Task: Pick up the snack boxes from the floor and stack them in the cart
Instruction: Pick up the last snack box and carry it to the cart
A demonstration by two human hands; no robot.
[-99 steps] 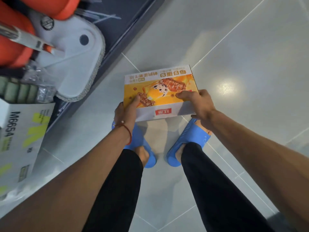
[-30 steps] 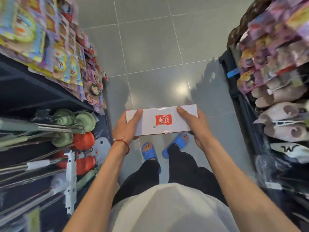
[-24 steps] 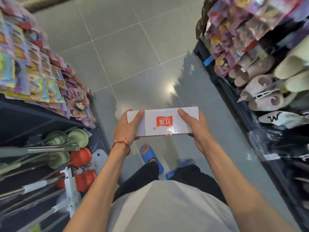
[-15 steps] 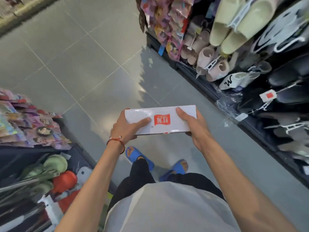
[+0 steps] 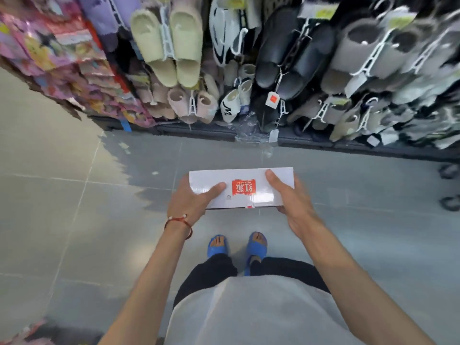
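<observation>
The left hand (image 5: 189, 202) and right hand (image 5: 290, 198) each curl round an end of the snack box (image 5: 245, 188), held level above the feet (image 5: 219, 246). Castors (image 5: 449, 202) at 3 o'clock may be the cart's; carrying it flat eases stacking

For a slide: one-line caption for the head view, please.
Left hand and right hand hold a white snack box by its ends, facing a rack of slippers.

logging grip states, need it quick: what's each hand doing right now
Left hand: closed on the left end of the snack box, thumb across its white face.
Right hand: closed on the box's right end, thumb on that face.
</observation>
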